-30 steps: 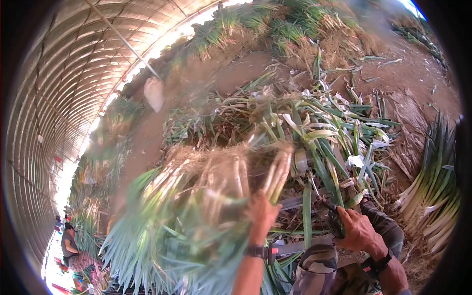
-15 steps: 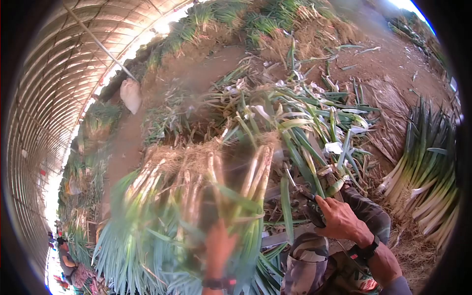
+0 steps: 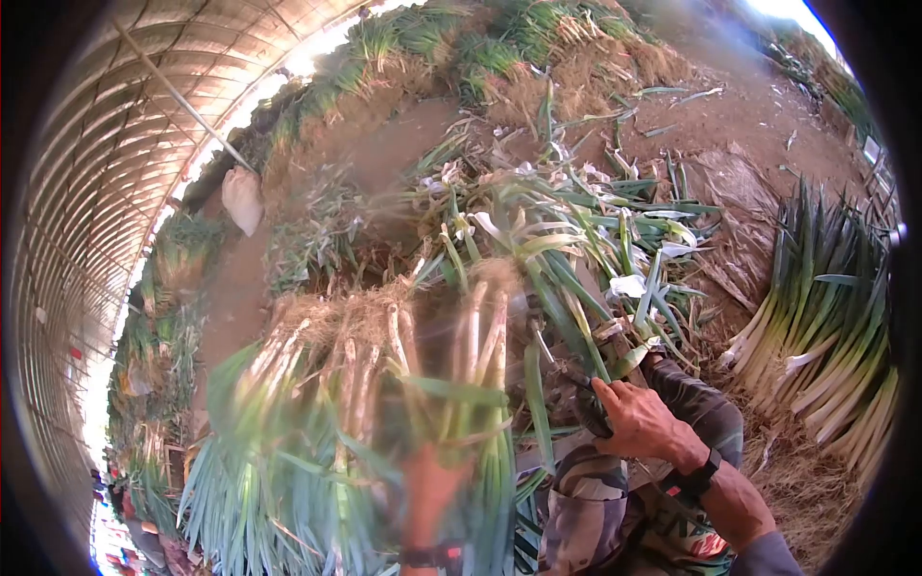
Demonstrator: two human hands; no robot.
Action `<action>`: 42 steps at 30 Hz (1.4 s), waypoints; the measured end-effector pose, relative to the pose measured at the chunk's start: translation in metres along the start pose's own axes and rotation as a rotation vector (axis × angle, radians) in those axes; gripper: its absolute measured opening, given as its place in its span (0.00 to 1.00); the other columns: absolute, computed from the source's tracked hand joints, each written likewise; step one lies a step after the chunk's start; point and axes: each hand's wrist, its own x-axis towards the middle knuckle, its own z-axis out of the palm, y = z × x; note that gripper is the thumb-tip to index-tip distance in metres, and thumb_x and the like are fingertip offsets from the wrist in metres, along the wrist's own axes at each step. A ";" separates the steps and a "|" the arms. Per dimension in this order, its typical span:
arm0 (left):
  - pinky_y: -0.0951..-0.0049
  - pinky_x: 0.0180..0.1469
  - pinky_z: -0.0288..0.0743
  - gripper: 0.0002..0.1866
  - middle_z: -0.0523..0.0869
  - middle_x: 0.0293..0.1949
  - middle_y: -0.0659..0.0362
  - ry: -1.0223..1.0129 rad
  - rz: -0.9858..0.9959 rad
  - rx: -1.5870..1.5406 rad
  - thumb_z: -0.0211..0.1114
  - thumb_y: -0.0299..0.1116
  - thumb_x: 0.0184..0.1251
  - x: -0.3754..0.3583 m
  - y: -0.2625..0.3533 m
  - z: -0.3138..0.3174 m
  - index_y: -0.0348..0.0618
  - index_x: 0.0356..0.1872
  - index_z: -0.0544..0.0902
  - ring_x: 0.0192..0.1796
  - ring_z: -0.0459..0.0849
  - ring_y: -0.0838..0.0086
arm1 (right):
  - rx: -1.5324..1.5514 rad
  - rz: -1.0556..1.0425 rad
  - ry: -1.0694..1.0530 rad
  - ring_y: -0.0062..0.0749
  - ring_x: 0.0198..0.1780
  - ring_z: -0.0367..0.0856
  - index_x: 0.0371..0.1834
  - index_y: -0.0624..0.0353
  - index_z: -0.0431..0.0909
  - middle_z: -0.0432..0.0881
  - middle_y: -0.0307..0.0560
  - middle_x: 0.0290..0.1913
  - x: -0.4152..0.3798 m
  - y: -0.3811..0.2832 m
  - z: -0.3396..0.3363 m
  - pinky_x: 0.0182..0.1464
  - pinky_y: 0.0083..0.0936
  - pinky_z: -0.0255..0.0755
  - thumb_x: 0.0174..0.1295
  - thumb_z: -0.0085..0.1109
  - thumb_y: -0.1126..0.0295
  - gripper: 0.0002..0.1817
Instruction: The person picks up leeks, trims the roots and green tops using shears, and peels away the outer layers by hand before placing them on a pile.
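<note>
Bundles of green onions [image 3: 360,384] lie in front of me, pale stalks and roots pointing away, green leaves toward me. My left hand [image 3: 429,480] is blurred among the leaves of these bundles, and its fingers cannot be made out. My right hand [image 3: 639,420] is closed around the dark handle of a tool [image 3: 584,398] with a thin metal part [image 3: 544,348], beside my camouflage-clad knee. Loose leaves and peelings [image 3: 576,278] lie just beyond the tool.
Another pile of green onions [image 3: 816,317] lies at the right on the soil. More bundles [image 3: 423,38] stand at the back. A pale sack [image 3: 242,200] is by a pole at the left, under the curved roof. Part of a person [image 3: 149,542] shows at the lower left.
The whole view has shifted slightly, so most things appear a little further left. My left hand remains among the leaves and my right hand keeps its hold on the tool.
</note>
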 end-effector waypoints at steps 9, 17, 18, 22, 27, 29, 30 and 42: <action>0.55 0.53 0.82 0.30 0.86 0.53 0.43 -0.099 0.277 -0.356 0.74 0.54 0.60 -0.030 0.037 0.054 0.49 0.60 0.85 0.53 0.88 0.48 | -0.003 -0.007 0.002 0.55 0.47 0.80 0.74 0.70 0.64 0.78 0.57 0.46 -0.002 0.004 0.008 0.51 0.43 0.76 0.46 0.77 0.53 0.53; 0.52 0.60 0.76 0.41 0.83 0.57 0.37 0.436 0.028 -0.310 0.73 0.56 0.61 0.005 -0.024 0.042 0.32 0.65 0.76 0.58 0.84 0.46 | -0.002 -0.012 -0.024 0.56 0.49 0.81 0.73 0.71 0.64 0.79 0.59 0.47 -0.005 0.007 0.006 0.52 0.43 0.77 0.46 0.76 0.53 0.52; 0.52 0.62 0.75 0.40 0.83 0.58 0.36 0.423 -0.016 -0.315 0.73 0.56 0.61 0.021 -0.033 0.043 0.32 0.64 0.76 0.58 0.83 0.45 | -0.003 -0.021 -0.012 0.56 0.49 0.81 0.73 0.71 0.64 0.79 0.59 0.47 -0.005 0.008 0.006 0.52 0.43 0.77 0.46 0.76 0.53 0.52; 0.51 0.61 0.75 0.37 0.86 0.54 0.37 0.282 -0.122 -0.394 0.76 0.55 0.56 0.066 -0.049 0.061 0.33 0.56 0.78 0.57 0.85 0.45 | 0.016 -0.047 0.008 0.58 0.49 0.82 0.70 0.73 0.65 0.80 0.62 0.47 -0.005 0.006 0.003 0.52 0.45 0.78 0.47 0.75 0.57 0.49; 0.54 0.56 0.79 0.35 0.89 0.46 0.41 0.185 -0.120 -0.466 0.79 0.51 0.49 0.064 -0.014 0.059 0.35 0.53 0.80 0.50 0.88 0.48 | 0.017 -0.032 0.005 0.59 0.50 0.82 0.69 0.73 0.65 0.81 0.64 0.47 -0.002 0.002 0.001 0.52 0.46 0.78 0.46 0.74 0.59 0.47; 0.54 0.56 0.79 0.35 0.89 0.45 0.41 0.178 -0.107 -0.457 0.79 0.49 0.48 0.065 -0.016 0.061 0.35 0.53 0.80 0.49 0.89 0.49 | 0.038 -0.030 0.001 0.59 0.50 0.82 0.69 0.72 0.66 0.81 0.63 0.48 0.001 0.001 0.004 0.51 0.45 0.78 0.47 0.74 0.59 0.46; 0.54 0.56 0.80 0.35 0.89 0.44 0.42 0.166 -0.119 -0.421 0.79 0.48 0.47 0.069 -0.030 0.057 0.35 0.52 0.80 0.49 0.89 0.49 | 0.049 -0.027 -0.003 0.59 0.50 0.82 0.69 0.71 0.66 0.81 0.63 0.48 0.000 0.000 0.005 0.51 0.45 0.79 0.47 0.74 0.59 0.46; 0.60 0.55 0.76 0.27 0.87 0.53 0.47 0.034 0.007 -0.549 0.75 0.43 0.63 0.051 0.018 0.065 0.35 0.57 0.82 0.51 0.84 0.61 | 0.200 0.094 -0.128 0.58 0.54 0.82 0.73 0.70 0.66 0.80 0.64 0.55 -0.001 0.000 0.004 0.57 0.43 0.77 0.48 0.77 0.55 0.51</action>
